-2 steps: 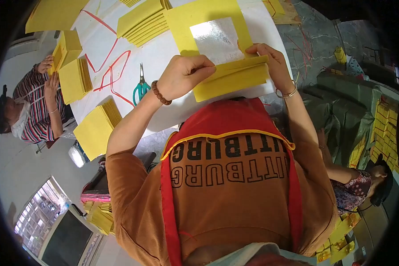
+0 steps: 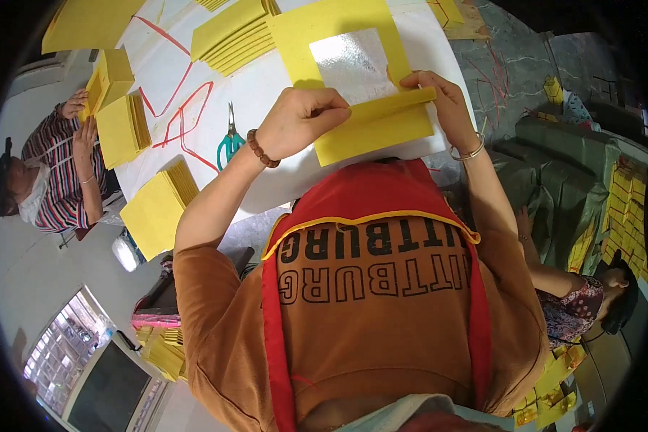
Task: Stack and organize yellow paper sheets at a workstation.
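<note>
A yellow paper sheet (image 2: 295, 47) with a silver foil square (image 2: 349, 63) lies in front of me. Its near edge is turned up into a narrow fold (image 2: 394, 104). My left hand (image 2: 299, 121) pinches the left end of this fold, thumb and fingers closed. At the other end, my right hand (image 2: 443, 104) grips the fold with its fingers curled over the paper. Nearer to my body, more yellow paper (image 2: 378, 140) shows below the fold, close to the table's edge. Scissors with teal handles (image 2: 230, 147) lie left of my left wrist.
Stacks of folded yellow paper stand on the white table (image 2: 248, 93): one beyond the scissors (image 2: 234, 36), others at the left (image 2: 119, 133) and near left (image 2: 158, 209). Red string (image 2: 187, 119) lies between them. One co-worker (image 2: 65, 165) handles yellow paper at left; another person (image 2: 576, 302) is at right.
The yellow paper below the fold now looks flatter, with fewer raised layers showing. Both my hands keep almost the same place and grip.
</note>
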Available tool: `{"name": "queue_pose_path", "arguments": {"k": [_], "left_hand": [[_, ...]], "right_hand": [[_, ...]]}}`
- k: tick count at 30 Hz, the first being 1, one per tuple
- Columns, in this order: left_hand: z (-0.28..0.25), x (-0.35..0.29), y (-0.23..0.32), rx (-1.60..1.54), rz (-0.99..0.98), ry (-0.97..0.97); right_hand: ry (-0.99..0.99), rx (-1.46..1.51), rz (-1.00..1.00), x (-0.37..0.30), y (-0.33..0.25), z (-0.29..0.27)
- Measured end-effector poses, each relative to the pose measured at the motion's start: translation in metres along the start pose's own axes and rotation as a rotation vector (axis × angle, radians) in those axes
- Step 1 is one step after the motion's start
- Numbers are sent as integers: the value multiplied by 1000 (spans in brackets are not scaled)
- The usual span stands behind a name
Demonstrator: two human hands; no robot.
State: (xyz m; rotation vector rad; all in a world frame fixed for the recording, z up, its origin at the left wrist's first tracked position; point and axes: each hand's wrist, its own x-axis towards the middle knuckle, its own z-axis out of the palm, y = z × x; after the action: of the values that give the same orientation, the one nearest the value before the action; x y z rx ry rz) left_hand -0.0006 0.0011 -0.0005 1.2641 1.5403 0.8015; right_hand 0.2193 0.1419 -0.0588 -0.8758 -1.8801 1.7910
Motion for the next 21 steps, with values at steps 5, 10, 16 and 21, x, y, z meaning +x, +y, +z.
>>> {"name": "queue_pose_path", "arguments": {"k": [5,10,16,21], "left_hand": [[0,6,-1,-36,-5,-42],[-3,8,-3,-59,-35,-123],[-7,13,-5,-83,-3,-152],[-14,17,-2,-101,-133,-269]], "right_hand": [[-5,48,-3,-4,-3,-2],[-19,21,-41,-5,0,-1],[-54,30,-7,-4,-5,-2],[-64,-4,-24,0,1,-4]]}}
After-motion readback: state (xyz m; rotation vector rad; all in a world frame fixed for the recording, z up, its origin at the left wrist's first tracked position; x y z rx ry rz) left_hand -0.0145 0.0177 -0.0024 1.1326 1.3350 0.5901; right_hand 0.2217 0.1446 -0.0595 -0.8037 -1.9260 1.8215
